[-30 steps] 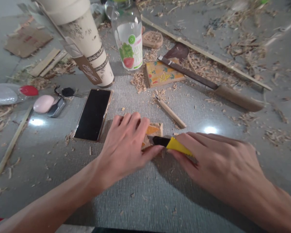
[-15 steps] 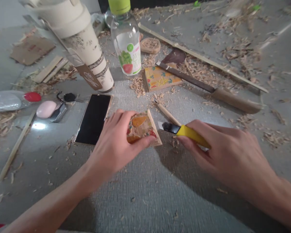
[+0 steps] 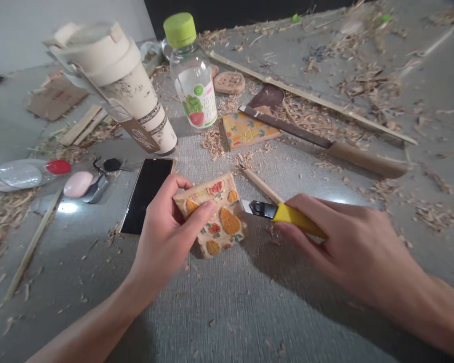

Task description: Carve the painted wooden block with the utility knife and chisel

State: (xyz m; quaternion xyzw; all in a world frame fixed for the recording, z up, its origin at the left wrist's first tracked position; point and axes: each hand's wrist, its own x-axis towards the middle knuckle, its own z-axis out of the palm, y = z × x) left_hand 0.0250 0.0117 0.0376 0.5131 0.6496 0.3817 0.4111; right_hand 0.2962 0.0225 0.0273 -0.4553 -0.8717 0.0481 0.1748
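Note:
My left hand (image 3: pixel 174 217) grips a square carved wooden block (image 3: pixel 230 222) by its left side, thumb across the top face. Orange and red painted shapes stand out on that face, which is tilted toward me. In my right hand (image 3: pixel 336 242) is a yellow utility knife (image 3: pixel 297 220), its short blade pointing left, close to the block's right edge; whether it touches I cannot tell. Just behind the knife lies a thin wooden stick with a dark tip (image 3: pixel 263 184). Farther back, a flat painted wooden piece (image 3: pixel 245 135) rests among shavings.
A phone (image 3: pixel 146 196) lies left of the block. Behind it stand a cream tumbler (image 3: pixel 136 96) and a green-capped bottle (image 3: pixel 194 85). A long wooden-handled blade (image 3: pixel 369 159) and a thin wood strip (image 3: pixel 325 101) lie at back right. Shavings litter the grey table (image 3: pixel 227 317).
My left hand has turned the block so its painted face shows more fully, and shifted its grip to the left side. The knife has moved slightly left and down in the picture.

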